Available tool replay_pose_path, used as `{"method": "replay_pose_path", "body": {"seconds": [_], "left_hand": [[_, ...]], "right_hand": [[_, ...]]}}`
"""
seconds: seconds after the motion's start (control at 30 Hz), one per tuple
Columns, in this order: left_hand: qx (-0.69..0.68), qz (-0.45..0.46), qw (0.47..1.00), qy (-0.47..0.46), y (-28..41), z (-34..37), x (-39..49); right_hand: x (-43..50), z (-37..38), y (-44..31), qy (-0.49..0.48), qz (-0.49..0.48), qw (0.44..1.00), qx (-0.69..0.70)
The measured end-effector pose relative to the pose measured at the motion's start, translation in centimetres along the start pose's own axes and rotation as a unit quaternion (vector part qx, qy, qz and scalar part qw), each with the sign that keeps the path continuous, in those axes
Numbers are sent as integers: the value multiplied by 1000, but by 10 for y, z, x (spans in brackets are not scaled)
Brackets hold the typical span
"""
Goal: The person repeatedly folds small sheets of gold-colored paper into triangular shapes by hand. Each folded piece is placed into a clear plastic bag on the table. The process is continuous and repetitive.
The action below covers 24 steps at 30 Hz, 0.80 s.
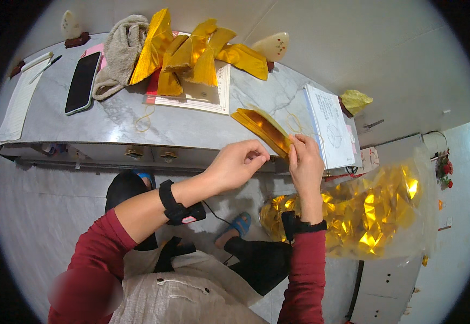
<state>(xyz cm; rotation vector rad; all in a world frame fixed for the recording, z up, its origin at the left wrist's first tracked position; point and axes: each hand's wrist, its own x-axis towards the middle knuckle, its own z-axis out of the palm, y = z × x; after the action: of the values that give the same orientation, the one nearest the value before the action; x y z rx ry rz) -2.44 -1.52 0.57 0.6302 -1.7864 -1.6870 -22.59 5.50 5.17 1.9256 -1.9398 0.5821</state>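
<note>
My right hand [307, 162] grips the near end of a layered stack of gold foil paper [261, 127]. The stack slants over the front edge of the grey marble-patterned table [186, 127]. Just left of it is my left hand [239, 162], its thumb and fingers pinched together; I see nothing between them. A thin yellow loop [294, 121], perhaps a rubber band, lies behind the stack. Another thin yellow loop [145, 119] is further left on the tabletop. Several gold foil bundles [190, 52], some pinched in at the middle, are piled at the back.
A large clear plastic bag [364, 210] of folded gold foil pieces stands at my right. Papers with drawing and writing [328, 125] lie at the table's right end. A towel [123, 52], a phone [83, 83], and a notepad [22, 99] with a pen [45, 69] are at left.
</note>
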Motion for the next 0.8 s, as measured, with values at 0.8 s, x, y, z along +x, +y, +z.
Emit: {"method": "replay_pose_path", "body": {"seconds": [0.8], "left_hand": [[104, 152, 983, -17, -20, 22, -2]], "right_hand": [[-72, 0, -57, 87, 115, 925, 353]]}}
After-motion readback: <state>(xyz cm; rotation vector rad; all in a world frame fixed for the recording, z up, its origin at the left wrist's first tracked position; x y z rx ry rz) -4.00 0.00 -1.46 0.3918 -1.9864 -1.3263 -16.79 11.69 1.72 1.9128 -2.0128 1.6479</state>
